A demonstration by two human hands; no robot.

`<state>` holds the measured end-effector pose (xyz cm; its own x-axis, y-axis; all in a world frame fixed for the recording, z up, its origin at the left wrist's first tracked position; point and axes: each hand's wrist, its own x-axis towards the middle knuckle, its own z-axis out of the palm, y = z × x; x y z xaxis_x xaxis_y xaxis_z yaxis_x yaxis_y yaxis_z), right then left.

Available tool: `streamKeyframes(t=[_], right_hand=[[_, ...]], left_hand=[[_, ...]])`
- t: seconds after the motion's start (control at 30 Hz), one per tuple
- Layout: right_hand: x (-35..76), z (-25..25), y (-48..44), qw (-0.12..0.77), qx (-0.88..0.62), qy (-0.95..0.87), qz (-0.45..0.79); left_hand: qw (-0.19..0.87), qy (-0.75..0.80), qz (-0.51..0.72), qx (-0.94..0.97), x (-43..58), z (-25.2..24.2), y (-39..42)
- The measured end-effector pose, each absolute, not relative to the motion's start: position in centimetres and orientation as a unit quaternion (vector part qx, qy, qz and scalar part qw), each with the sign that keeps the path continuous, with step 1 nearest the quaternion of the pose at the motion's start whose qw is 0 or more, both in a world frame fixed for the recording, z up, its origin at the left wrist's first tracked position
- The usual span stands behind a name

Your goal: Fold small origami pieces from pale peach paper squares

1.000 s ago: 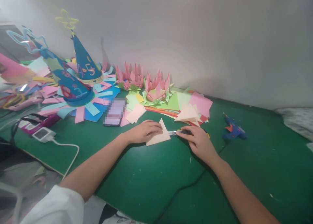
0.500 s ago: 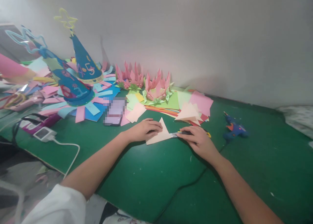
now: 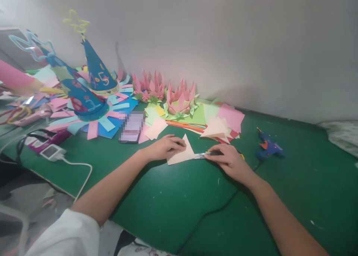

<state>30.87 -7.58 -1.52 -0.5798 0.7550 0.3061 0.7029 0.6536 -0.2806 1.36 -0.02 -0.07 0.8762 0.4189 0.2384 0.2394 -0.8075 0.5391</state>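
A pale peach folded paper triangle (image 3: 182,157) lies on the green table with its point upward. My left hand (image 3: 170,147) rests on the paper's left part, fingers stretched out and pressing it down. My right hand (image 3: 228,157) is closed around a utility knife (image 3: 200,156) with a yellow end. The knife's blade points left, its tip at the right corner of the triangle. Most of the handle is hidden under my fingers. Just behind the hands, more peach folded paper pieces (image 3: 215,128) lie on coloured sheets.
A glue gun (image 3: 269,146) lies at the right, its black cord (image 3: 207,214) running toward the front edge. Behind stand pink paper crowns (image 3: 181,101) and blue cone hats (image 3: 97,71). A phone (image 3: 132,127) and a purple power strip (image 3: 46,141) are at the left.
My right hand has drawn the knife slightly to the right, so more of its blade shows beside the paper. The left hand stays on the triangle.
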Motion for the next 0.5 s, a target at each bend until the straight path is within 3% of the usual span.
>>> streamKeyframes(t=[0.5], right_hand=[[29.2, -1.7, -8.0, 0.214, -0.439, -0.873, 0.016]], left_hand=[[0.204, 0.207, 0.152, 0.945, 1.1, -0.7, 0.1]])
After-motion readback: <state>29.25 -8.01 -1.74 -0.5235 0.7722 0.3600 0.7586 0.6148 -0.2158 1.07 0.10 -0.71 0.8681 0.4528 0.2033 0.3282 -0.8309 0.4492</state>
